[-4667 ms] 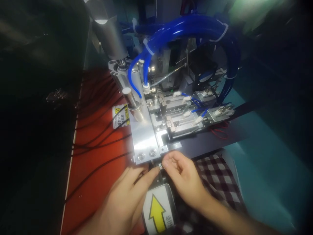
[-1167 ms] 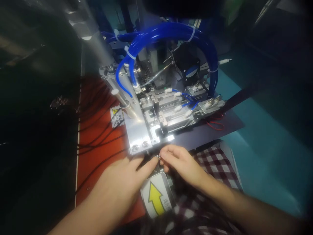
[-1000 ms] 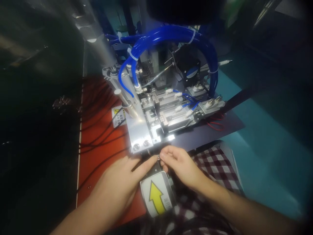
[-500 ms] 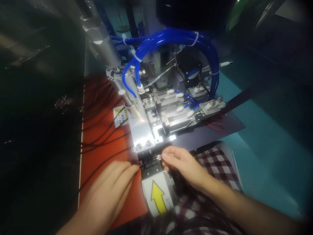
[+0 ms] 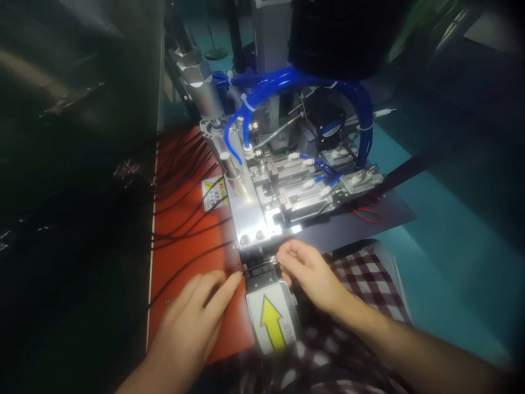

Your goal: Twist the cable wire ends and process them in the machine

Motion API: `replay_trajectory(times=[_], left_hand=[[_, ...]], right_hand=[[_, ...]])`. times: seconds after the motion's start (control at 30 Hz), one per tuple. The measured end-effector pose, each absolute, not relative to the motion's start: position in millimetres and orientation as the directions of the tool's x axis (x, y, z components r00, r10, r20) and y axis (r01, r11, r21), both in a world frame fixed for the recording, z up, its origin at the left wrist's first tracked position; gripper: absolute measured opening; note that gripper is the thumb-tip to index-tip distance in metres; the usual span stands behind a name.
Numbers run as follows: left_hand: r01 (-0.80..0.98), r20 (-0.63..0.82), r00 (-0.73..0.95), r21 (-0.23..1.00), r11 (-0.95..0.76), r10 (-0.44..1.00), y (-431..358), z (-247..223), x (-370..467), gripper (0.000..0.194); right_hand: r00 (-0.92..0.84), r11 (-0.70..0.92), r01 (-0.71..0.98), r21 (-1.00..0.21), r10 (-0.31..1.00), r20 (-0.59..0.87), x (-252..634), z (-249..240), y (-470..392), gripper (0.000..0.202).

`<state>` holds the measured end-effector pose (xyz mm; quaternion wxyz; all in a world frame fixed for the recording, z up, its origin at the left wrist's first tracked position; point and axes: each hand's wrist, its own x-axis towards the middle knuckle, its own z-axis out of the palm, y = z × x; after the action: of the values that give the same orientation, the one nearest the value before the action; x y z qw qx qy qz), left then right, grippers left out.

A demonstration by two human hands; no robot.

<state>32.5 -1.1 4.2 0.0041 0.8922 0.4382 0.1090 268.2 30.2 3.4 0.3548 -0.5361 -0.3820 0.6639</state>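
Note:
A thin black cable [image 5: 257, 267] stretches between my two hands, over the black slotted block [image 5: 262, 279] at the front of the machine. My right hand [image 5: 307, 268] pinches its right end, where a small shiny tip [image 5: 273, 261] shows beside the fingertips. At the block's left edge, the index finger and thumb of my left hand [image 5: 200, 309] are closed on the cable. The hand hides where the cable runs from there. Just in front of the block is a white cover with a yellow arrow [image 5: 272, 323].
Behind the block stands a metal fixture [image 5: 250, 219] with pneumatic cylinders [image 5: 307, 200] and thick blue hoses [image 5: 365, 115]. Several black cables [image 5: 192, 251] lie across the orange tabletop [image 5: 176, 219] at left. A warning label [image 5: 215, 193] sits there. Checkered cloth [image 5: 365, 273] covers my lap.
The whole view has shifted, so the machine appears slightly further right. Both hands keep nearly the same place at the block, with the cable still between them.

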Motion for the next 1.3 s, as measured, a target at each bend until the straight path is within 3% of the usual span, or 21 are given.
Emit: replay_trajectory(times=[0.2, 0.3, 0.47, 0.63, 0.83, 0.93, 1.1, 1.3], left_hand=[[0.748, 0.177, 0.656, -0.018, -0.664, 0.734, -1.3, 8.8, 20.6, 0.043], [0.773, 0.207, 0.61, 0.057, -0.632, 0.765, -2.0, 9.2, 24.0, 0.041], [0.87, 0.078, 0.443, 0.204, -0.449, 0.893, -6.5, 20.1, 30.8, 0.038], [0.878, 0.203, 0.328, 0.296, -0.377, 0.923, -17.1, 18.8, 17.7, 0.02], [0.797, 0.131, 0.573, 0.139, -0.587, 0.809, -12.2, 0.0, -12.8, 0.049], [0.755, 0.171, 0.631, 0.086, -0.65, 0.756, -7.7, -2.4, -15.9, 0.057], [0.785, 0.245, 0.576, 0.1, -0.612, 0.78, -9.3, -3.0, -8.3, 0.052], [0.786, 0.254, 0.578, 0.082, -0.613, 0.775, -8.5, -3.0, -8.2, 0.046]], right_hand=[[-0.187, -0.464, -0.066, -0.883, 0.875, -0.446, 268.2, 4.6, 31.3, 0.022], [-0.209, -0.465, -0.099, -0.88, 0.874, -0.439, 268.3, 3.2, 31.2, 0.024], [-0.215, -0.457, -0.09, -0.885, 0.877, -0.431, 269.4, 1.6, 31.0, 0.025], [-0.226, -0.474, -0.093, -0.876, 0.866, -0.445, 270.2, 2.6, 31.4, 0.022], [-0.235, -0.459, -0.05, -0.887, 0.869, -0.436, 270.8, 3.4, 32.3, 0.02], [-0.216, -0.449, -0.022, -0.893, 0.875, -0.434, 271.5, 4.0, 33.1, 0.02], [-0.208, -0.495, -0.081, -0.865, 0.857, -0.471, 269.9, 10.4, 32.5, 0.018], [-0.052, -0.622, -0.15, -0.769, 0.781, -0.622, 252.2, 22.1, 27.3, 0.012]])
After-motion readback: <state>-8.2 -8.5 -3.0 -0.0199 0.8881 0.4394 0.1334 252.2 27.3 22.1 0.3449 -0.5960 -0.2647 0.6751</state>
